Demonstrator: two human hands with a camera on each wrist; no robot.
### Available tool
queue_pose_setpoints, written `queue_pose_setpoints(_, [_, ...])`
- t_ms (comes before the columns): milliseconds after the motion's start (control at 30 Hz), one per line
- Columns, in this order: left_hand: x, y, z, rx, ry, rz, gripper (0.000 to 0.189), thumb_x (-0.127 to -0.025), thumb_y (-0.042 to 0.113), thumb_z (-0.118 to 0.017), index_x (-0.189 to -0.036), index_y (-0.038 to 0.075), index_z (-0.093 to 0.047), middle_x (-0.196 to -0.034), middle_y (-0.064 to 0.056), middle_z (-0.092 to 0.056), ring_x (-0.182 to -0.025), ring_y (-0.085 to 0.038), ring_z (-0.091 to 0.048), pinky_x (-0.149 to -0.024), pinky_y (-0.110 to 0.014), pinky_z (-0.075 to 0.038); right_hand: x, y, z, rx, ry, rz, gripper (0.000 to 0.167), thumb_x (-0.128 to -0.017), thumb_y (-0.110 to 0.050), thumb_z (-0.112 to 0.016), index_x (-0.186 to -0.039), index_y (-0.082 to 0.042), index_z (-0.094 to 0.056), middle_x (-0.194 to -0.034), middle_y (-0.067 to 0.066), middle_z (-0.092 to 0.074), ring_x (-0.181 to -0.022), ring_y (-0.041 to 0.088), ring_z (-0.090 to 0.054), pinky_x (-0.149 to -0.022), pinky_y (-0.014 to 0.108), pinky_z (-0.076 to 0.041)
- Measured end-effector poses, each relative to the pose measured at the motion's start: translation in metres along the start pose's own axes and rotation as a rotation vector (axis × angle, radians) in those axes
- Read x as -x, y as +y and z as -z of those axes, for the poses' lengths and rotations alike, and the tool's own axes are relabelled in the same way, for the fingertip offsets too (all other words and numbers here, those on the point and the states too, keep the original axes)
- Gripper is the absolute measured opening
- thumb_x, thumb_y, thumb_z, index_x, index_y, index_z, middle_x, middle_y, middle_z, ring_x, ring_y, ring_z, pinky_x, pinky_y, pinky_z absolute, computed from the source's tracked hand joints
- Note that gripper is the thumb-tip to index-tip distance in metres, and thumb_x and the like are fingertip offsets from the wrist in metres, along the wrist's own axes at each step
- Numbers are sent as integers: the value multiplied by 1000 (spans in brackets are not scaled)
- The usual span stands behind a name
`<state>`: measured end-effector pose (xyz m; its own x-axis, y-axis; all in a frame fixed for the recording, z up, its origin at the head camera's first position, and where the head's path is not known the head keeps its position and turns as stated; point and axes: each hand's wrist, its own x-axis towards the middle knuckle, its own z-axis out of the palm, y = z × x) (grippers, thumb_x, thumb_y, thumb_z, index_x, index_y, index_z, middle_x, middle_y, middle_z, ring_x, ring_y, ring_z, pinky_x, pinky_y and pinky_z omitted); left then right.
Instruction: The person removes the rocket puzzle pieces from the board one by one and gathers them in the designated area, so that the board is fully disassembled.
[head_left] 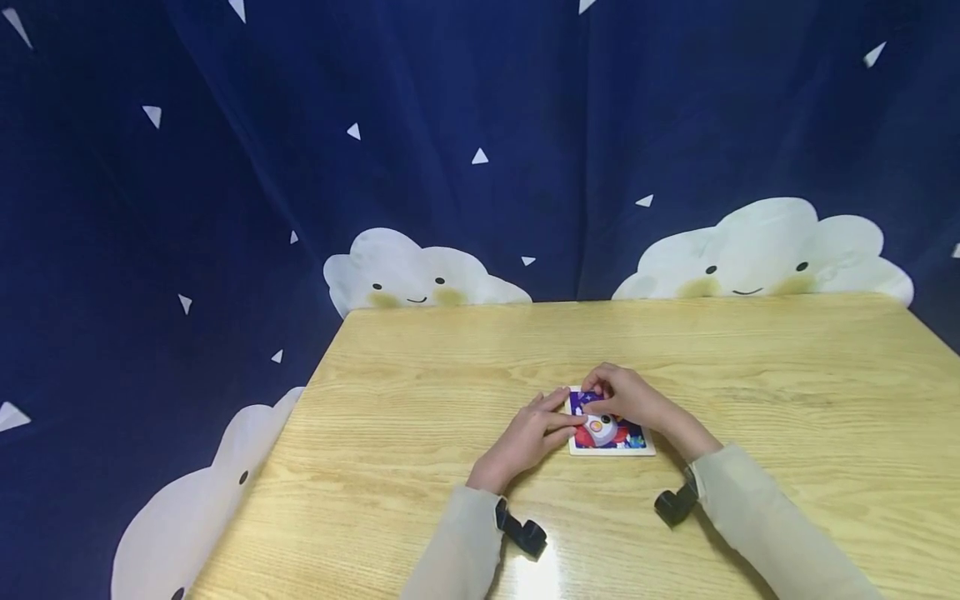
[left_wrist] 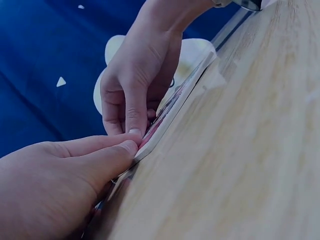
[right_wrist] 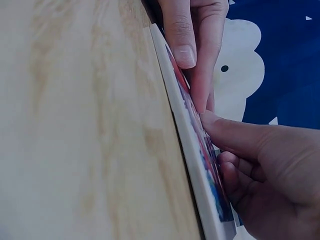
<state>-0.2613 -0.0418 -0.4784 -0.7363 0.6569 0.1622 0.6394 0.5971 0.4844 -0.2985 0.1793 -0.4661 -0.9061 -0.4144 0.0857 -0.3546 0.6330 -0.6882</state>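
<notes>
A small square picture board (head_left: 612, 452) with a pale rim lies flat on the table. Its face shows a white cartoon figure with red parts on dark blue. Fairly straight fingers of my left hand (head_left: 525, 435) rest on the board's left side. My right hand (head_left: 632, 398) reaches over its upper part, thumb on the picture and other fingers bent. Both wrist views show the right thumb (left_wrist: 134, 112) meeting the left fingertips (right_wrist: 201, 102) at the picture's surface. Whether the right fingers pinch a piece of it, I cannot tell.
The light wood table (head_left: 420, 375) spreads around the board. Behind it hangs a dark blue curtain (head_left: 450, 100) with white triangles and smiling clouds (head_left: 420, 271). Black wrist straps with small cameras (head_left: 523, 533) sit below both hands, over the tabletop.
</notes>
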Motion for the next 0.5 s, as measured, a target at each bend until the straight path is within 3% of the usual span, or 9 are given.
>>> queue_pose_setpoints(500, [0, 1, 1, 7, -2, -3, 31, -100, 26, -56, -129, 22, -65, -158, -11, -35, -149, -21, -32, -126, -47, -23, 0, -4, 4, -54, -127, 4, 14, -93, -7, -64, -103, -1, -56, -91, 8, -48, -82, 17, -43, -65, 20, -36])
